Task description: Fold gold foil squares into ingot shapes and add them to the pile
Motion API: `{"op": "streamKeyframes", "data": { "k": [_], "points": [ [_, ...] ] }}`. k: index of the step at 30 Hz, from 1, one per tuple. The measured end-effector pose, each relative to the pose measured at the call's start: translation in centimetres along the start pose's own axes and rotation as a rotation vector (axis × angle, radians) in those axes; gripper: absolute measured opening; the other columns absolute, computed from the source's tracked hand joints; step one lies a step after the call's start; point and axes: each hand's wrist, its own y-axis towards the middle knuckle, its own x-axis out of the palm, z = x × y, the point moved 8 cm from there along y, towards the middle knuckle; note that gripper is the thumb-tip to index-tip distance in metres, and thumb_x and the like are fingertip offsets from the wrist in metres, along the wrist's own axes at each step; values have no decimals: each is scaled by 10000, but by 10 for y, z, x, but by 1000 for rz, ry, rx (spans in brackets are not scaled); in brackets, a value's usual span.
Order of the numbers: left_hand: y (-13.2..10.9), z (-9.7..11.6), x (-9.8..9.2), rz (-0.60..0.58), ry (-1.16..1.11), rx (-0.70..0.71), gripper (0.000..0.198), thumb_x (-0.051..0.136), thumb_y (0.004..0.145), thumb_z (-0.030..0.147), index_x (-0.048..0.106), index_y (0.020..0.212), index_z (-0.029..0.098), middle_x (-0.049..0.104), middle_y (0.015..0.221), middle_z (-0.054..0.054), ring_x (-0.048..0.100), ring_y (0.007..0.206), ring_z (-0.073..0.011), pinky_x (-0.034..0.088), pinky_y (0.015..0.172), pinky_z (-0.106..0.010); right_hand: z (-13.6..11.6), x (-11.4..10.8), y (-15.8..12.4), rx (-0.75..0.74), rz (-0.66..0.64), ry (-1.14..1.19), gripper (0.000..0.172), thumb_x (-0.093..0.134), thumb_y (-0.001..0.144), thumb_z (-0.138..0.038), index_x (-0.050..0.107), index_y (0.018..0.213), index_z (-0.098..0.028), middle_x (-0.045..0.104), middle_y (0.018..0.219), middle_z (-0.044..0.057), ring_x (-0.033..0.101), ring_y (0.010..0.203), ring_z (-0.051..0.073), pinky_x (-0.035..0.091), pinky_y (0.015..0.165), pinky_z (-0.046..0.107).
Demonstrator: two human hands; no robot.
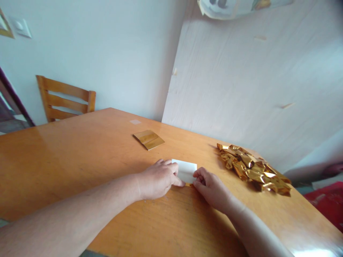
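Left hand [158, 178] lay curled, fingertips pinching the near edge of a small white folded paper sheet [185, 170] flat on the glossy orange wooden counter [80, 160]. Right hand [210, 187] was half-closed, pinching the same edge, gold underside peeking out. Farther back sat a flat gold foil square [148, 139]; right, a crinkled pile of gold foil pieces [253, 169].

A home dining room is suggested. A wooden bench [80, 157] is set against plain pale walls [107, 53], with a slatted wooden chair [65, 101] beside it. A light switch [23, 28] is mounted nearby.
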Motion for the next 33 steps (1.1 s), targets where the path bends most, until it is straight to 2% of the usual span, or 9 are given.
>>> {"op": "streamKeyframes", "data": {
  "k": [3,11,16,18,20,23,28,33],
  "points": [
    [0,4,-2,-4,50,17,293,556,949,227,746,1092,398,548,914,-40,504,903,-212,352,756,-326,1,1,-1,-25,14,-34,110,519,818,-176,532,921,-213,580,721,-35,537,656,155,381,605,260],
    [0,12,-3,8,166,60,259,634,895,196,740,1050,375,560,910,-36,500,925,-224,318,748,-341,5,-5,-9,-10,41,-211,11,511,869,-206,515,866,-217,624,767,-2,581,696,170,372,609,262],
    [0,12,-2,20,178,63,214,593,940,266,741,1055,370,569,916,-44,493,946,-240,315,770,-348,-19,-17,-24,-51,102,-373,160,438,963,-269,574,895,-220,687,822,23,638,715,193,381,611,284],
    [-1,12,-1,26,175,60,216,576,953,277,739,1061,369,581,927,-45,491,953,-242,315,782,-346,-37,-12,-30,-137,67,-398,232,393,999,-293,615,989,-227,727,888,37,680,763,204,420,644,292],
    [-1,11,0,29,177,59,202,586,942,263,743,1039,347,589,938,-46,490,939,-238,316,780,-342,-53,3,-37,-205,-57,-435,270,380,1013,-297,619,1127,-248,759,946,38,719,798,214,455,660,295],
    [-1,11,1,43,193,76,161,614,911,237,749,971,301,591,941,-53,490,912,-231,318,771,-340,-58,20,-42,-149,-201,-576,333,428,999,-284,559,1302,-237,784,954,58,750,766,244,480,613,306],
    [-1,12,-2,72,188,88,245,612,912,258,720,1110,354,587,930,-53,491,893,-230,315,751,-340,-56,24,-43,-70,-244,-765,398,433,1000,-320,543,1362,-197,794,881,97,762,723,297,488,551,331],
    [-1,11,-2,30,163,57,288,630,873,184,728,1078,361,583,914,-49,499,896,-229,307,744,-340,-52,19,-47,-53,-267,-807,470,416,992,-275,496,1439,-151,792,851,120,761,706,315,488,530,349]
  ]
}}
